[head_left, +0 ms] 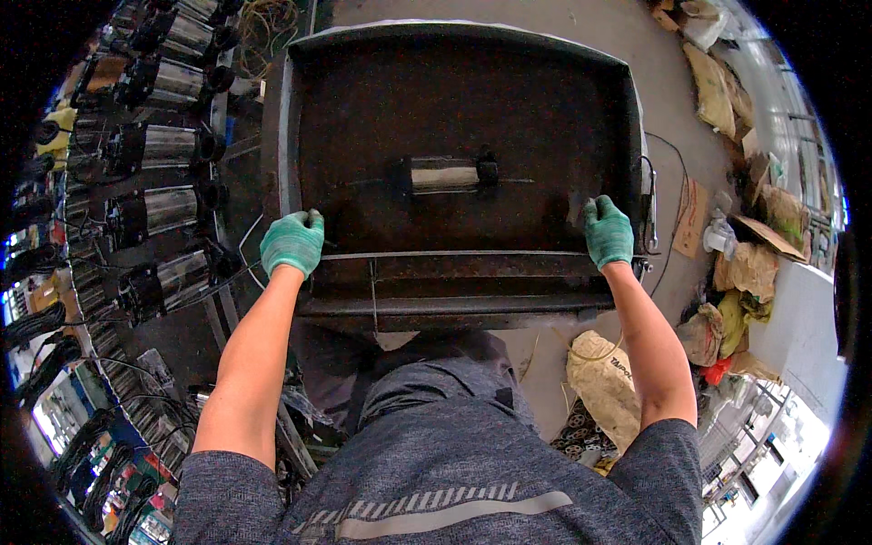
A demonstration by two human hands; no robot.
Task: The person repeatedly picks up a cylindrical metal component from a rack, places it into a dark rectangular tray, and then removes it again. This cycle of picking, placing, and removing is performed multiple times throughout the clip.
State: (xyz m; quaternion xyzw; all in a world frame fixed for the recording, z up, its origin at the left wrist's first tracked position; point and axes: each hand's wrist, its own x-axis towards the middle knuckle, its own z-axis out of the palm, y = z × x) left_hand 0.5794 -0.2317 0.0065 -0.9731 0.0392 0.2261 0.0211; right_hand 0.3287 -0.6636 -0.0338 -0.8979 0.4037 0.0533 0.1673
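Observation:
In front of me stands a large dark open-topped metal tub [465,27] with pale rims. My left hand [292,243], in a green glove, is closed round the left rim near its front corner. On the opposite side my right hand [608,233], gloved the same way, grips the right rim. Between them, well inside the tub, a cylindrical motor-like unit [444,175] lies on its side. It has a shiny silver body and black ends, and neither hand touches it. The fingers on the outer sides of the rims are partly hidden.
Several similar silver-and-black units [156,213] with cables line a rack at the left. A thin black cable [681,173] runs along the floor right of the tub. Sacks [713,91] and flat cardboard [692,218] lie farther right. A beige sack [601,381] rests near my right elbow.

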